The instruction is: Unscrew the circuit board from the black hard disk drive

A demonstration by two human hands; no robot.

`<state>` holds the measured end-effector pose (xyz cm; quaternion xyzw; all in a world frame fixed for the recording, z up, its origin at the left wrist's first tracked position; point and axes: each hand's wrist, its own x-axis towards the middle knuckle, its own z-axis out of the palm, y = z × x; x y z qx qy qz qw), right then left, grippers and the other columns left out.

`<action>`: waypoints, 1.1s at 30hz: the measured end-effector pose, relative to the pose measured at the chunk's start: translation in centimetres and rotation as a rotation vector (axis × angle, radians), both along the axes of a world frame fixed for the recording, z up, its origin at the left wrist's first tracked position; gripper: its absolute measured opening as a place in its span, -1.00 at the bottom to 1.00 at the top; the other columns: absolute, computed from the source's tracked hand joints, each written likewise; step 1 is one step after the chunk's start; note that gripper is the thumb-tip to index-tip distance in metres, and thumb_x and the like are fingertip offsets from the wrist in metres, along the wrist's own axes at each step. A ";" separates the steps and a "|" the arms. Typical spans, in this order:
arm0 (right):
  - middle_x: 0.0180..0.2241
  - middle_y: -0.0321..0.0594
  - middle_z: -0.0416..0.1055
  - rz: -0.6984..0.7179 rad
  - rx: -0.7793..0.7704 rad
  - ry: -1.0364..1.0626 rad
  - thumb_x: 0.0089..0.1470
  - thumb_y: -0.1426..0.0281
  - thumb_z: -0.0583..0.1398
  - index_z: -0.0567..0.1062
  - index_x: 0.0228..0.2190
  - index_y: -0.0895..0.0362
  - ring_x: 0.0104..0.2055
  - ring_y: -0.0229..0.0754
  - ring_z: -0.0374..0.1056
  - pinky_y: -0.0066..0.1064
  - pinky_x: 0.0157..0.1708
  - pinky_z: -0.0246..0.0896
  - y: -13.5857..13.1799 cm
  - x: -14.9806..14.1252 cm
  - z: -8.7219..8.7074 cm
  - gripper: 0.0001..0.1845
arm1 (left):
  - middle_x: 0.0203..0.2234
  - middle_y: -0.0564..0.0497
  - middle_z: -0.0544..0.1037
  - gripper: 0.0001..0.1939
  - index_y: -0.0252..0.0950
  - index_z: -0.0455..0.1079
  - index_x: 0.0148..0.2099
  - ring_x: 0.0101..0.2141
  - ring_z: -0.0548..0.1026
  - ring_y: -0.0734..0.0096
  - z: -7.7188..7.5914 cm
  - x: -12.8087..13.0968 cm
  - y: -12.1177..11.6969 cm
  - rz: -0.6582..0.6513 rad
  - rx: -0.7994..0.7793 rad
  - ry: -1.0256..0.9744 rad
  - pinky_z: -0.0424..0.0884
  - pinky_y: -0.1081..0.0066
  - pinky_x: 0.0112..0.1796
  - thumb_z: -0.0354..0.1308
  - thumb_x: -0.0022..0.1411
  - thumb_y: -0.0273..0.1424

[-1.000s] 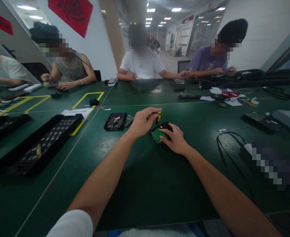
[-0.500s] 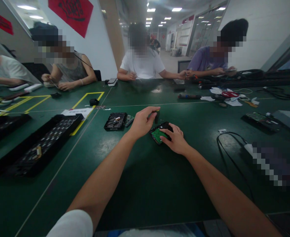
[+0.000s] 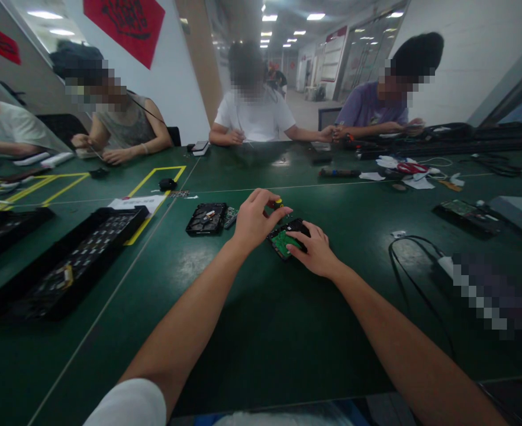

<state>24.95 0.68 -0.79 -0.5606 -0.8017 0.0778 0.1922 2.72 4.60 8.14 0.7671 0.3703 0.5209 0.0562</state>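
A black hard drive with a green circuit board (image 3: 283,242) lies tilted to the camera on the green table. My right hand (image 3: 316,249) is closed around its right side, with fingers over the board and the black casing. At the drive's far left corner, my left hand (image 3: 255,220) pinches a small screwdriver (image 3: 279,203) by its yellow-and-black handle. Fingers hide much of that handle, and its tip cannot be made out. Left of this hand sit an opened drive casing (image 3: 205,219) and a small loose circuit board (image 3: 229,217).
Long black trays (image 3: 72,260) lie on the left beside yellow tape. To the right are another drive-like unit (image 3: 465,216), a grey box (image 3: 521,214) and a black cable (image 3: 403,284). Several co-workers sit across the table (image 3: 261,343), hands on small items.
My left fingers have shifted on the screwdriver handle: the index finger is drawn back and the thumb reaches further right. My right hand and the hard drive hold still.
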 end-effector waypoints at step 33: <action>0.46 -0.03 0.01 -0.001 -0.026 0.015 0.37 -0.03 0.12 0.43 0.29 -0.19 0.49 0.27 -0.12 0.22 0.33 -0.10 -0.4 -0.1 0.4 -0.45 | -0.10 -0.06 0.60 -0.80 -0.21 0.52 0.05 -0.19 0.58 0.36 -0.1 -0.6 0.6 -0.097 -0.126 0.002 0.46 0.47 -0.38 0.18 0.44 -0.33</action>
